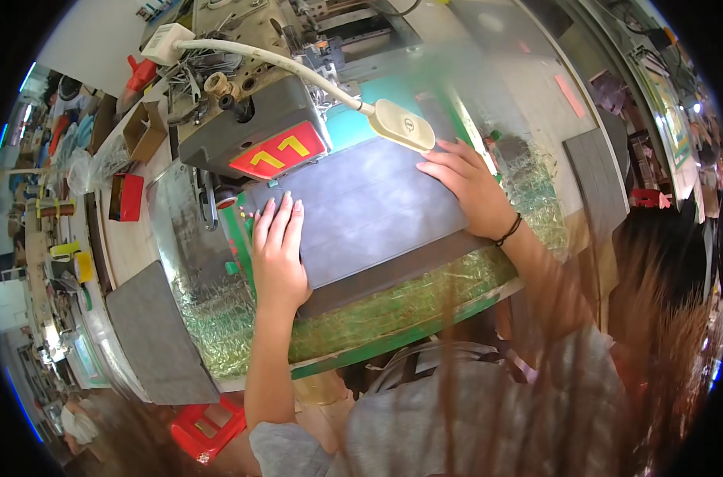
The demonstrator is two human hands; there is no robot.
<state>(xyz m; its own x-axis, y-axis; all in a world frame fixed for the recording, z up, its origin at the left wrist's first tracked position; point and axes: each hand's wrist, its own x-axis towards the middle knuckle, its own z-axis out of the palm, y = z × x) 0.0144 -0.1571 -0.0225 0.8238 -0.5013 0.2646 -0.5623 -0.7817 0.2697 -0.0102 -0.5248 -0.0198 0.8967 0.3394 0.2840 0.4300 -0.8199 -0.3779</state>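
A dark grey flat sheet (369,219) lies on the machine's bed in front of me, bright under the lamp. My left hand (280,254) rests flat along its left edge, fingers stretched out and pointing away from me. At the right edge, my right hand (466,191) lies with fingers extended onto the sheet's far right corner, close to the lamp head (401,125). A black band circles the right wrist. Below the sheet's near edge, a darker grey strip (361,288) shows. The far edge runs under the machine head (254,127) and is partly hidden.
Green-edged bed covering in crinkled clear film (361,330) borders the sheet. More grey sheets lie at the left (159,330) and right (596,175). Tools (190,83), a cardboard box (145,131) and a red box (127,197) stand at the far left. Strands of hair cross the lower right.
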